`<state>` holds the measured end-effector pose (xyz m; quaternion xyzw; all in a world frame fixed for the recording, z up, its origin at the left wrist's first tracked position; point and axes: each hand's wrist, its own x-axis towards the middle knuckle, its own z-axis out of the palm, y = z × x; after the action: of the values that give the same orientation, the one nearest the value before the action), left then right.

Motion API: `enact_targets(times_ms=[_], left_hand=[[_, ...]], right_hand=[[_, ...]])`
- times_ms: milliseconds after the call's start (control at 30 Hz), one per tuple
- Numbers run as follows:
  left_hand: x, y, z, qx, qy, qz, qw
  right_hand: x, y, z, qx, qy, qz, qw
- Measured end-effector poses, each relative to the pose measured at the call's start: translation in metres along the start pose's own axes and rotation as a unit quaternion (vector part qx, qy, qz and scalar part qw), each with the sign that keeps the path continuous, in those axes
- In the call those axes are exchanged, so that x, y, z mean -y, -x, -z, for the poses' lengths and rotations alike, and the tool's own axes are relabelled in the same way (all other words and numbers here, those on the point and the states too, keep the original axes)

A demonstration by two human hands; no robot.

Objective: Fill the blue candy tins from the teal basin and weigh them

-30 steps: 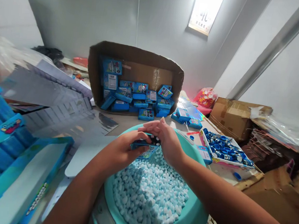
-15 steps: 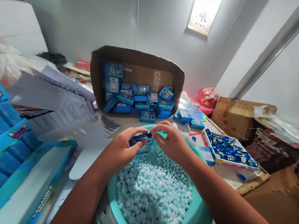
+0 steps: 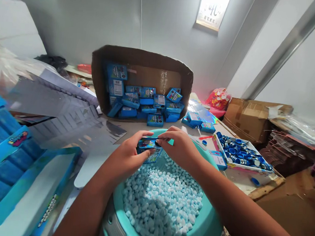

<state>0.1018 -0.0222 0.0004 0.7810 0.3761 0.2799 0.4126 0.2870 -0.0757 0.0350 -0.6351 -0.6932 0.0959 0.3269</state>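
Note:
My left hand (image 3: 133,150) is closed around a small blue candy box (image 3: 148,143), thumb below and fingers along the top. The fingers of my right hand (image 3: 178,143) pinch the right end of that box, by a small dark spot; whether they hold a flap or some other small piece is hidden. A second blue printed surface (image 3: 153,157) shows just under the box, partly covered by my left thumb. Both hands are above the far part of a turquoise basin (image 3: 211,224), which holds many pale blue and white round candies (image 3: 164,202).
Behind the basin, a cardboard carton (image 3: 148,59) lies on its side with several blue boxes inside. To the right stands a tray (image 3: 247,168) of blue caps. A large blue display box (image 3: 69,162) is at the left, near grey sheets (image 3: 65,107).
The candy box has tilted so its printed side now faces me more. My right fingertips have shifted slightly down at its end. The whole view has moved a little.

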Motion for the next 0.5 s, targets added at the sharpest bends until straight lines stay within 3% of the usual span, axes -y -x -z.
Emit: enact_targets(times_ms=[300, 500], left_hand=[[-0.0057, 0.0019, 0.0013, -0.003, -0.009, 0.000, 1.000], [-0.0094, 0.0023, 0.0011, -0.109, 0.001, 0.029, 0.994]], right_hand=[[0.0026, 0.0001, -0.0026, 0.011, -0.012, 0.013, 1.000], [0.0025, -0.0009, -0.0039, -0.084, -0.144, -0.044, 0.985]])
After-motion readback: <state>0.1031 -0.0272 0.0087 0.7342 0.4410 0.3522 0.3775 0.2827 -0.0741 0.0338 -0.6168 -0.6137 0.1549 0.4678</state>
